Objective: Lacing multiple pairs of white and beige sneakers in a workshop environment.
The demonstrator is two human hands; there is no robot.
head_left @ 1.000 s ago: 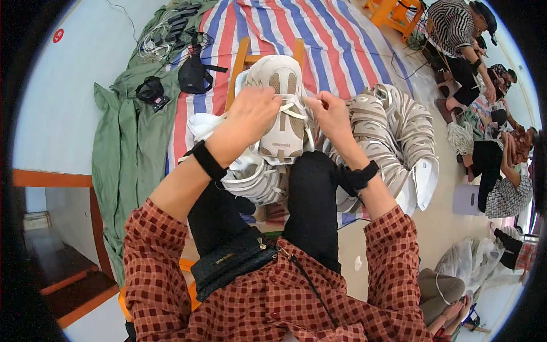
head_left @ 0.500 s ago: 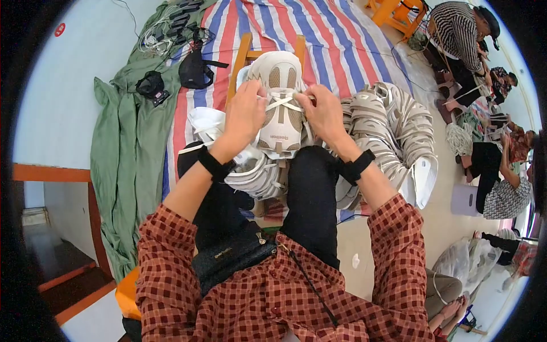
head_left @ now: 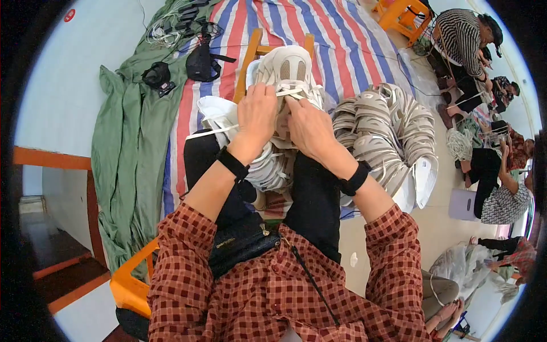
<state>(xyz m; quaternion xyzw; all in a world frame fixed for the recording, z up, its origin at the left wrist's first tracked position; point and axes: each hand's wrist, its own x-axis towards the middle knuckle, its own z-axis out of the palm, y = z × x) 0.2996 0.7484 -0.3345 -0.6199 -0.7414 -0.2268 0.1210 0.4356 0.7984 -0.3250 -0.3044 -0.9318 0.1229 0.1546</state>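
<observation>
Pinching white shoelace [head_left: 294, 90] in left hand [head_left: 257, 113], beside right hand [head_left: 311, 126] (grip unclear); best kept evenly taut across sneaker upper [head_left: 293, 56].

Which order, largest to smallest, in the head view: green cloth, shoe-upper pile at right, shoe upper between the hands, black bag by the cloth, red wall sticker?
1. Green cloth
2. Shoe-upper pile
3. Single shoe upper, partly hidden
4. Black bag
5. Red wall sticker

Apparent size only.
</observation>
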